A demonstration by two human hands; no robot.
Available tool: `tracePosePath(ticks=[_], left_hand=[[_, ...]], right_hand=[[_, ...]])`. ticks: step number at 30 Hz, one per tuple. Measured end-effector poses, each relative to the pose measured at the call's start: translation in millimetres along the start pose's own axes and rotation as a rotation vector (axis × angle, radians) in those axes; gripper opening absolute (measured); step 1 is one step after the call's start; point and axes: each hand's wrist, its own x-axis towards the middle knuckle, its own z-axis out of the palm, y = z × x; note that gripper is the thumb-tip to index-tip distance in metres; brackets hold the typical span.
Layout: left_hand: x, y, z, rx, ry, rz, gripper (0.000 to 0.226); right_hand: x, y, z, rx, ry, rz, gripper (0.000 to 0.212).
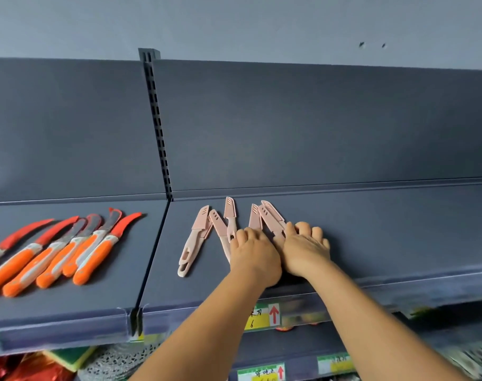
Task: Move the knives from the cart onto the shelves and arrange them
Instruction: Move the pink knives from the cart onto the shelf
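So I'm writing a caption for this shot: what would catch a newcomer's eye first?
Probably the orange-handled knives fanned out on the left shelf section, the brightest thing against the grey shelf. Next, the pale pink sheathed knives lying in a loose jumble on the right section, where the left hand and right hand rest side by side on them.

My left hand (252, 253) and right hand (306, 250) lie side by side on the pink sheathed knives (270, 220) on the grey shelf (385, 229) — orange-handled knives (69, 251) fan out far left.
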Motion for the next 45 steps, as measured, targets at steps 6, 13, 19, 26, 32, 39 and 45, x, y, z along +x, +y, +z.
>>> tracePosePath(ticks=[6, 13, 19, 26, 32, 39, 45], left_hand=[[-9.0, -4.2, -9.6, -0.07, 0.119, 0.075, 0.057], [-62.0, -5.7, -16.4, -0.147, 0.278, 0.326, 0.059], [-134.7, 0.6, 9.8, -0.177, 0.252, 0.524, 0.056], [-207.4, 19.5, 67.9, -0.173, 0.077, 0.701, 0.059], [-266.9, 54.2, 129.5, -0.189, -0.095, 0.867, 0.056], [-348.3, 109.1, 189.4, -0.122, -0.293, 1.035, 0.062], [-429.3, 166.2, 239.1, -0.101, -0.415, 1.178, 0.06]], right_hand=[[-20.9, 2.3, -15.5, 0.085, 0.044, 0.005, 0.054], [-98.1, 20.5, -26.5, 0.164, 0.217, 0.023, 0.053], [-188.7, 44.2, -6.0, 0.192, 0.23, 0.132, 0.055], [-287.9, 82.5, 43.6, 0.242, 0.175, 0.371, 0.055], [-367.2, 125.6, 86.5, 0.26, 0.157, 0.609, 0.052], [-464.6, 180.6, 130.5, 0.311, 0.125, 0.876, 0.07], [-555.1, 244.7, 168.6, 0.4, 0.148, 1.061, 0.05]])
